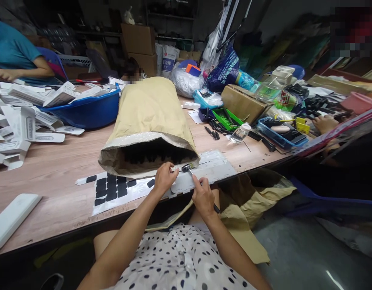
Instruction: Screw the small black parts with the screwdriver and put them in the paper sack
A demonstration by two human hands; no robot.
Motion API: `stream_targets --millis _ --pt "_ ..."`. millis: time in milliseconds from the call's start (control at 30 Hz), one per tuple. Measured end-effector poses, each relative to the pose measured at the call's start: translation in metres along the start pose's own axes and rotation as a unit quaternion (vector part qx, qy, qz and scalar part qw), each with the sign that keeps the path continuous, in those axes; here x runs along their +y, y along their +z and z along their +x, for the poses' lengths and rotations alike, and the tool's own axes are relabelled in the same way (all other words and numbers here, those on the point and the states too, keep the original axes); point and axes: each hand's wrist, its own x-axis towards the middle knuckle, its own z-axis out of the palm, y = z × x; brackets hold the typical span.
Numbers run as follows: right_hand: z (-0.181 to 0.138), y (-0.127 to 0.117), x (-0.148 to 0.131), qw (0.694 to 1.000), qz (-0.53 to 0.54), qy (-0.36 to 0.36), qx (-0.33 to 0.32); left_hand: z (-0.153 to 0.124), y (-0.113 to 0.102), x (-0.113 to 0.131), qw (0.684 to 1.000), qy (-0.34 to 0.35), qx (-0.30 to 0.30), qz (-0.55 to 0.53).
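My right hand is wrapped round the handle of a small hammer. The hammer's head rests low over a grey-white board at the table's front edge. Just left of the head, my left hand has its fingers bent together by the mouth of the sack; anything between them is too small to make out. The tan sack lies on the table with its open end facing me, and dark pieces show inside. Under my left wrist lies a white sheet with black rounded stickers.
To the left stand a blue basin and many white boxes. A white case lies at the front left. A green tray, a clear bottle and a blue tray are at right. Other people sit at both sides.
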Motion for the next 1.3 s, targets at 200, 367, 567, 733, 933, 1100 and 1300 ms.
stream_targets --millis 200,367,567,733,933,1100,1300 --pt "-0.001 0.000 -0.003 1.000 0.002 0.002 0.001 0.042 0.029 -0.009 0.993 -0.069 0.041 0.086" --pt "-0.001 -0.001 -0.006 1.000 -0.002 0.007 0.001 0.033 0.022 -0.026 0.996 -0.029 0.057 0.065" --pt "0.000 -0.002 -0.005 1.000 0.000 0.005 0.007 0.002 -0.022 -0.040 0.996 0.035 0.061 -0.059" --pt "0.000 0.000 -0.002 1.000 -0.006 0.000 0.010 -0.022 -0.056 -0.040 0.977 0.013 0.071 -0.199" --pt "0.001 0.001 0.000 1.000 -0.008 -0.010 0.027 -0.021 -0.066 -0.036 0.956 -0.057 0.030 -0.285" --pt "0.001 0.002 -0.001 0.999 0.004 -0.009 0.037 -0.009 -0.037 -0.040 0.995 0.002 -0.036 -0.098" --pt "0.002 0.000 -0.002 0.999 0.021 -0.001 0.027 -0.012 -0.015 -0.050 0.996 0.085 -0.024 0.030"
